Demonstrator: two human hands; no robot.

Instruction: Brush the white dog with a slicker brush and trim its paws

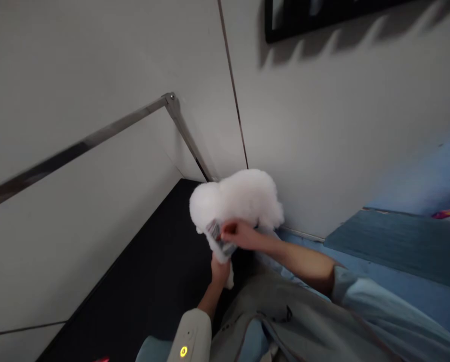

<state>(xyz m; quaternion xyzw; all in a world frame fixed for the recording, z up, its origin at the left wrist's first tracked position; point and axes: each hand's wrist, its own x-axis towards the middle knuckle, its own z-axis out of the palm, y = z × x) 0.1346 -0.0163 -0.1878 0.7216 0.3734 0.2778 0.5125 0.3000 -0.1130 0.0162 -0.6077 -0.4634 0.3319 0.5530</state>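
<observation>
A white, fluffy dog (243, 198) stands on the black table top (149, 271), its body against the pale wall. My left hand (220, 269) is wrapped round one of its legs from below, with white fur showing above and below the grip. Close to the same leg, my right hand (238, 234) is closed with the fingers pinched together. Something small and reddish shows at its fingertips, too blurred to name. A grey, striped patch (213, 229) lies between the dog's head and my right hand; what it is I cannot make out.
A shiny metal bar (85, 143) with an angled post (187, 133) rises over the table's far corner. A black rack (323, 20) hangs on the wall at upper right. A blue surface (398, 246) lies to the right. My grey apron (277, 317) borders the table.
</observation>
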